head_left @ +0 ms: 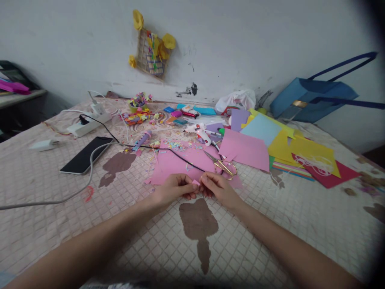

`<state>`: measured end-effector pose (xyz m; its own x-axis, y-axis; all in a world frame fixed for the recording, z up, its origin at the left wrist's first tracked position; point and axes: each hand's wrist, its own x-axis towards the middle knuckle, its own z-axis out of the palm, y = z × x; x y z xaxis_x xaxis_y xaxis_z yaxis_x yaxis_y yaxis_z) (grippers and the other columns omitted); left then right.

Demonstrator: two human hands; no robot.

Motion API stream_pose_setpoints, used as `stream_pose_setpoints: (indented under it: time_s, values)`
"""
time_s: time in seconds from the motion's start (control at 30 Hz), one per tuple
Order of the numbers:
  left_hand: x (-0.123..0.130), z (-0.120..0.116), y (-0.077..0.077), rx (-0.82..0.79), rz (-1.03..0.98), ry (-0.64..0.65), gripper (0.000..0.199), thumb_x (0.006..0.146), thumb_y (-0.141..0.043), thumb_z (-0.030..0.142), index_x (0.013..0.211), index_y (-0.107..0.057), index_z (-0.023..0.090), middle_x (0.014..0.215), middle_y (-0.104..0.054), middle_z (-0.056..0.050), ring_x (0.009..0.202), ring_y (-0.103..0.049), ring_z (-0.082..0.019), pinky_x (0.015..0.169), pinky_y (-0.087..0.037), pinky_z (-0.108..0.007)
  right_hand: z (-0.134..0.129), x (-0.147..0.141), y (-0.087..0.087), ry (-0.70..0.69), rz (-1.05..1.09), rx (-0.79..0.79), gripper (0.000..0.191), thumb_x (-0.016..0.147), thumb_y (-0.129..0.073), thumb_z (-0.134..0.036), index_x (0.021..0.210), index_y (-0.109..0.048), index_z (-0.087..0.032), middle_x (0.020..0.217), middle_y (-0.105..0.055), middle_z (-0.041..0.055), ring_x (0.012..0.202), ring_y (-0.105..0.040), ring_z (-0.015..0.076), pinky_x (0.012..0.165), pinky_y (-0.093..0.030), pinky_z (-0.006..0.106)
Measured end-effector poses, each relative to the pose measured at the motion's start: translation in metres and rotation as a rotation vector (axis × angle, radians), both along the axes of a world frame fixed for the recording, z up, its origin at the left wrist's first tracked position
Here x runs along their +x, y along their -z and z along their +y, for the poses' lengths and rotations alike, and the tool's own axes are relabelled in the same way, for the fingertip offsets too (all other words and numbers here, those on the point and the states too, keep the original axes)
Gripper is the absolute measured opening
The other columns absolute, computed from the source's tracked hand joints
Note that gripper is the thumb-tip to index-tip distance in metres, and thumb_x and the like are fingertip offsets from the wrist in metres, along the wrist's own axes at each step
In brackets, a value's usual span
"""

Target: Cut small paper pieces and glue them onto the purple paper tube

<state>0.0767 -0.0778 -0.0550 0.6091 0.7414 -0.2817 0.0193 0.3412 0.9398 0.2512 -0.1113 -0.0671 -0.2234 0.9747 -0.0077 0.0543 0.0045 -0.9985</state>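
My left hand [180,186] pinches a small piece of pink paper [195,182] between thumb and fingers. Close against it, my right hand [217,188] has its fingertips pressed together at the right end of that piece. Both hands are just in front of a pink sheet [171,160] strewn with tiny paper scraps [180,146]. Gold-handled scissors [224,165] lie past my right hand, near the sheet's right side. A black cable [168,149] runs across the sheet. Behind the scissors rests a white glue gun [202,132].
On the left are a dark phone [87,155], a power strip [90,124] and a grey cable [90,172]. Coloured sheets [282,140] spread over the right side with white string [315,163]. A blue bag [313,98] stands at the back right.
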Motion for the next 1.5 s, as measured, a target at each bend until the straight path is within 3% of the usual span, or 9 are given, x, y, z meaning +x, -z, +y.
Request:
stream_pose_setpoints:
  time_s: [0.23, 0.53, 0.77, 1.0, 1.37, 1.5]
  values:
    - [-0.0018, 0.0010, 0.0008, 0.031, -0.008, 0.062, 0.029, 0.067, -0.071, 0.037, 0.069, -0.060, 0.010, 0.065, -0.063, -0.003, 0.055, -0.056, -0.008, 0.055, -0.043, -0.020, -0.0002, -0.0001, -0.0013, -0.038, -0.025, 0.024, 0.028, 0.079, -0.058, -0.044, 0.071, -0.052, -0.017, 0.060, -0.052, -0.0031, 0.050, -0.044, 0.0079, 0.046, -0.034, 0.021]
    - [0.0003, 0.0012, 0.0031, 0.001, -0.031, -0.005, 0.035, 0.067, -0.069, 0.043, 0.073, -0.059, 0.010, 0.065, -0.063, -0.003, 0.057, -0.058, -0.009, 0.057, -0.046, -0.022, -0.0004, -0.0026, -0.0022, 0.031, -0.069, 0.066, 0.026, 0.081, -0.056, -0.041, 0.071, -0.051, -0.018, 0.059, -0.049, -0.0041, 0.048, -0.043, 0.0078, 0.044, -0.033, 0.021]
    - [-0.0010, 0.0036, 0.0025, 0.125, 0.018, 0.031, 0.034, 0.070, -0.066, 0.043, 0.070, -0.055, 0.011, 0.061, -0.061, -0.002, 0.053, -0.055, -0.009, 0.054, -0.044, -0.022, 0.0000, -0.0011, -0.0020, -0.001, -0.055, 0.018, 0.026, 0.083, -0.054, -0.041, 0.071, -0.051, -0.018, 0.056, -0.048, -0.0045, 0.047, -0.042, 0.0077, 0.044, -0.033, 0.020]
    - [0.0007, 0.0062, 0.0073, 0.076, 0.013, 0.007, 0.041, 0.076, -0.056, 0.051, 0.071, -0.054, 0.011, 0.061, -0.062, -0.004, 0.054, -0.058, -0.011, 0.056, -0.047, -0.024, -0.0011, -0.0025, 0.0009, 0.060, -0.091, 0.058, 0.025, 0.084, -0.053, -0.038, 0.070, -0.048, -0.019, 0.054, -0.044, -0.0060, 0.047, -0.040, 0.0078, 0.044, -0.031, 0.020]
    - [-0.0033, 0.0027, 0.0069, 0.203, 0.079, 0.149, 0.028, 0.073, -0.064, 0.038, 0.070, -0.055, 0.011, 0.059, -0.060, -0.002, 0.054, -0.056, -0.010, 0.052, -0.043, -0.021, -0.0021, -0.0045, -0.0037, -0.015, -0.103, 0.051, 0.025, 0.083, -0.055, -0.040, 0.072, -0.050, -0.017, 0.060, -0.048, -0.0044, 0.049, -0.042, 0.0075, 0.045, -0.032, 0.020]
    - [-0.0027, 0.0050, 0.0085, 0.210, 0.051, 0.098, 0.027, 0.074, -0.062, 0.037, 0.074, -0.054, 0.011, 0.062, -0.060, -0.002, 0.055, -0.056, -0.009, 0.055, -0.045, -0.022, -0.0017, -0.0042, -0.0042, 0.009, -0.129, 0.052, 0.025, 0.083, -0.054, -0.039, 0.071, -0.050, -0.017, 0.057, -0.045, -0.0054, 0.048, -0.041, 0.0077, 0.045, -0.032, 0.021]
